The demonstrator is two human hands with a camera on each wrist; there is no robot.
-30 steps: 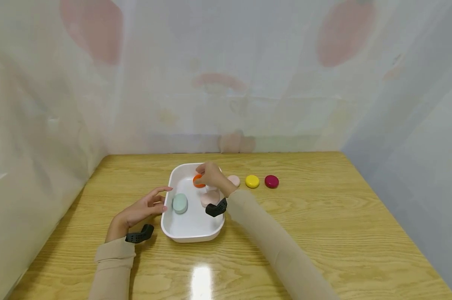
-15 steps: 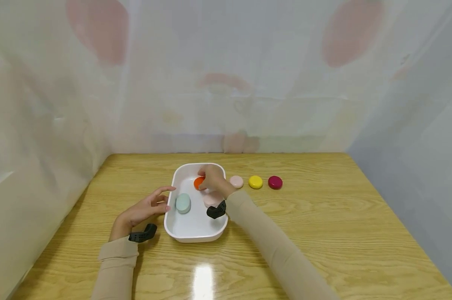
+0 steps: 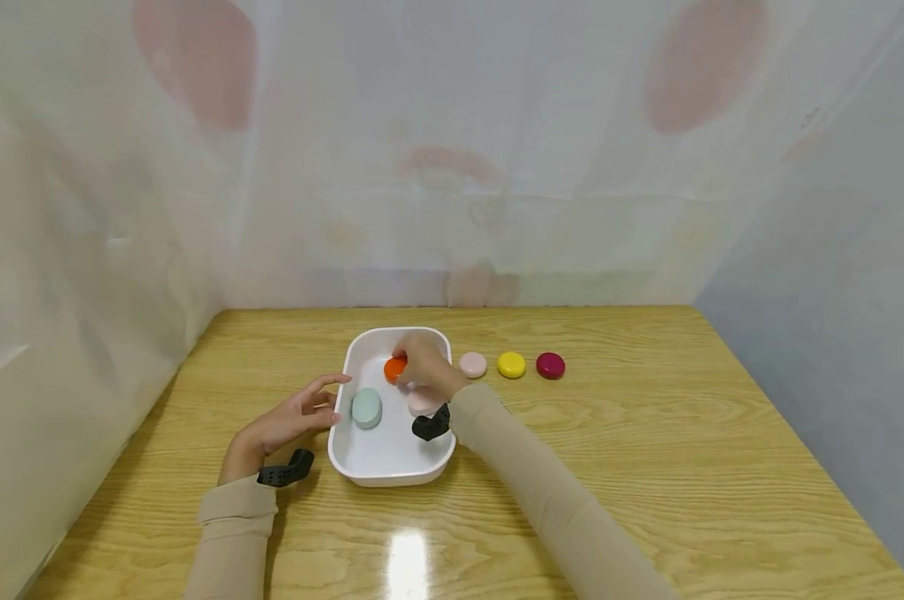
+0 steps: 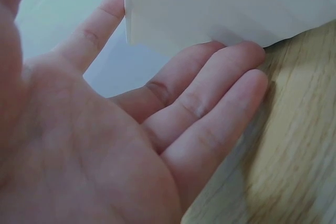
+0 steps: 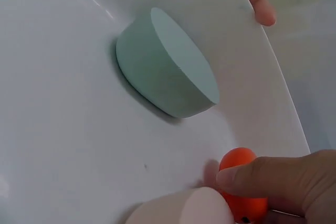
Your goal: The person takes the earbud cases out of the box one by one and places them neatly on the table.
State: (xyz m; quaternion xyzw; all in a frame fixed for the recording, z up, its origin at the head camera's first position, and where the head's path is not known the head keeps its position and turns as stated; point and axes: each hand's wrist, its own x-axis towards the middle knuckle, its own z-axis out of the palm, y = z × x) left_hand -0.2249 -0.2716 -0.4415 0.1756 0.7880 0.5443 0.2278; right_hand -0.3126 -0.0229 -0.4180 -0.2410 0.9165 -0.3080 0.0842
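Backdrop: pale printed sheeting (image 3: 571,233) behind a wood-grain tabletop (image 3: 646,467). White tray (image 3: 392,481), 1, left of centre, near the tabletop's far edge. Orange disc (image 3: 393,370), 1, inside, toward the tray's far edge, pinched by the right hand (image 3: 424,362); tray-floor contact uncertain. Left hand (image 3: 287,418): fingers loosely extended, grasping nothing, touching the tray's left rim. Green block (image 3: 367,407), 1, in tray by the left rim; pale pink block (image 3: 422,402), 1, beside the orange disc. Right of tray, 3 in a row: pale pink disc (image 3: 472,364), yellow disc (image 3: 511,364), magenta disc (image 3: 551,365). Apparent step: positioning the orange disc within the tray; next move likely calls for a sure pinch, clear of the pale pink block.
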